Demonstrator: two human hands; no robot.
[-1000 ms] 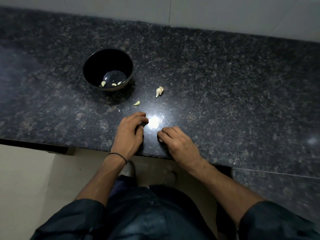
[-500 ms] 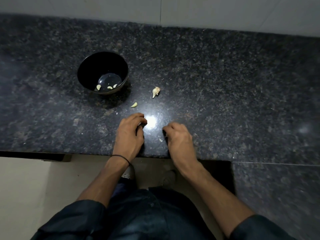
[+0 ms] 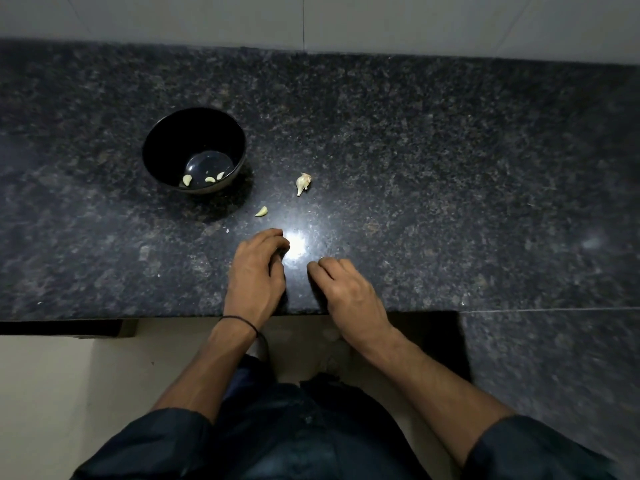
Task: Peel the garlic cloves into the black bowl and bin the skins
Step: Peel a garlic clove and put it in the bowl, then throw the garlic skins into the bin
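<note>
The black bowl [image 3: 194,150] stands at the left on the dark granite counter [image 3: 433,188] with three peeled garlic cloves [image 3: 202,179] in its bottom. A peeled clove [image 3: 262,211] lies just right of the bowl. Farther right lies an unpeeled clove [image 3: 302,183] with its papery skin on. My left hand [image 3: 256,271] rests near the counter's front edge, fingers curled in toward the palm; anything inside is hidden. Beside it, my right hand [image 3: 343,289] has curled fingertips touching the counter. I see nothing in it.
A bright light reflection [image 3: 295,242] shines on the counter between my hands. A pale tiled wall [image 3: 311,22] runs along the back. The counter steps forward at the right [image 3: 554,358]. Below the front edge are the floor and my legs. No bin is in view.
My right hand's fingertips have shifted slightly over the counter near the front edge. My left hand has stayed put, and the camera has tilted a little.
</note>
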